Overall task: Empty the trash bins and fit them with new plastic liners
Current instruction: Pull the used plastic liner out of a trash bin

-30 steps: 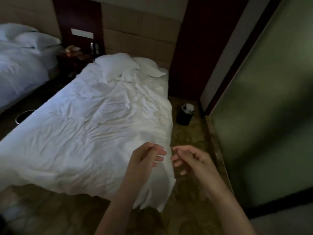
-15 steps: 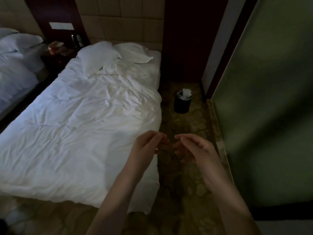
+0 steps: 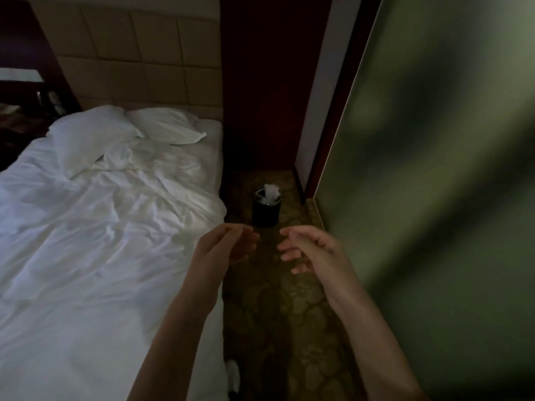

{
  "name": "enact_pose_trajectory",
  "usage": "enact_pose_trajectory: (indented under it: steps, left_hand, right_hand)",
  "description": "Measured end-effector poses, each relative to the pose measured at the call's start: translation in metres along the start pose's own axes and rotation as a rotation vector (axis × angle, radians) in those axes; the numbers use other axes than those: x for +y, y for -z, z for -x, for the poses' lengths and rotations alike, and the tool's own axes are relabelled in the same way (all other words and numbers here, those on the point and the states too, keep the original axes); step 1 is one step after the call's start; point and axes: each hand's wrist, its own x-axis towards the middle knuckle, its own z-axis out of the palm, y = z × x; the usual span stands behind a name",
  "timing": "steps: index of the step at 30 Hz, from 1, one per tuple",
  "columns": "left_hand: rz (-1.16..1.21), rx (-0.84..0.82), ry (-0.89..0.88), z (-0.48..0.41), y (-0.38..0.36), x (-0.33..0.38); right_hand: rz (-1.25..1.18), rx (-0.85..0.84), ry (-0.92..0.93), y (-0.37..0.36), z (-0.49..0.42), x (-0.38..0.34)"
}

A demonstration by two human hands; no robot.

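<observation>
Where two bare forearms reach forward over the aisle: left hand (image 3: 228,247) and right hand (image 3: 312,250), palms turned toward each other, apart, fingers loosely curled, nothing held in either. Just beyond the fingertips, trash bin (image 3: 266,212): dark, round, upright on the patterned carpet (image 3: 283,314), white crumpled waste (image 3: 270,192) poking above its rim, standing toward the aisle's far end, nearer the bed than the wall. Aisle: narrow strip, bounded left by the bed (image 3: 101,256) with its rumpled white cover hanging over the edge, right by a green wall (image 3: 434,169), closed at the far end by a dark wood panel (image 3: 269,82). Bed: two pillows (image 3: 86,137) against a padded headboard (image 3: 139,62). Pale plate (image 3: 20,75), far-left wall: too dim to tell whether it carries writing.
</observation>
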Motion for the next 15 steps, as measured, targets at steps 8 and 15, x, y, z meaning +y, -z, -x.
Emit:
enact_pose_trajectory:
  steps: [8,15]
  left_hand:
    - [0.078,-0.034,0.129,-0.171,0.017,0.006]
    - [0.082,-0.015,0.151,-0.275,0.036,0.022]
  right_hand:
    - [0.025,0.044,-0.066,-0.025,-0.159,-0.016]
    - [0.002,0.1,-0.113,-0.058,-0.266,-0.028]
